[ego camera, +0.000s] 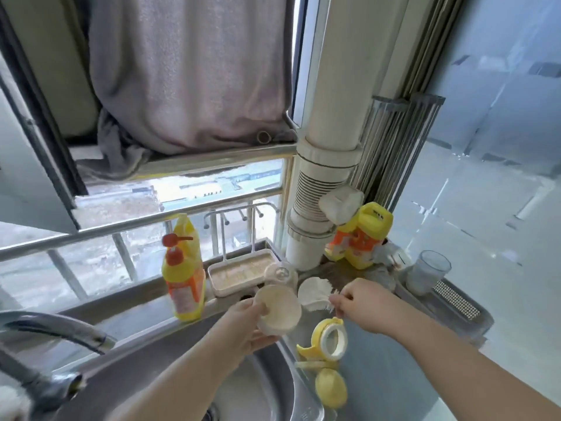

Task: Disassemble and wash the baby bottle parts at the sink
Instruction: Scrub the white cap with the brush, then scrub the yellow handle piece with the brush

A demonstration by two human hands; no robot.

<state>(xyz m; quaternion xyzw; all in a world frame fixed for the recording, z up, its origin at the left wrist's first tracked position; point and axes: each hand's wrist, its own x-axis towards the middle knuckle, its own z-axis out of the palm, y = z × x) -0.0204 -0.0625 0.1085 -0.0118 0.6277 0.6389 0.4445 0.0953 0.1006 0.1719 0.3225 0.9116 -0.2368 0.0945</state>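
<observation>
My left hand (pixel 243 325) grips a cream-coloured bottle body (pixel 277 309) over the right rim of the steel sink (pixel 291 387), its open mouth tilted toward me. My right hand (pixel 359 302) pinches the thin handle of a white bottle brush (pixel 312 294), whose bristle head lies just right of the bottle. On the counter in front of my right hand sits a yellow collar with a white ring (pixel 332 340). A yellow cap (pixel 331 387) lies nearer to me. A clear dome cover (pixel 279 273) stands behind the bottle.
A tap (pixel 54 332) arches over the sink at the left. Yellow detergent bottles stand on the sill (pixel 183 287) and by the white pipe (pixel 358 238). A white tray (pixel 239 275) sits by the window, and a clear cup (pixel 428 271) on a drain mat at the right.
</observation>
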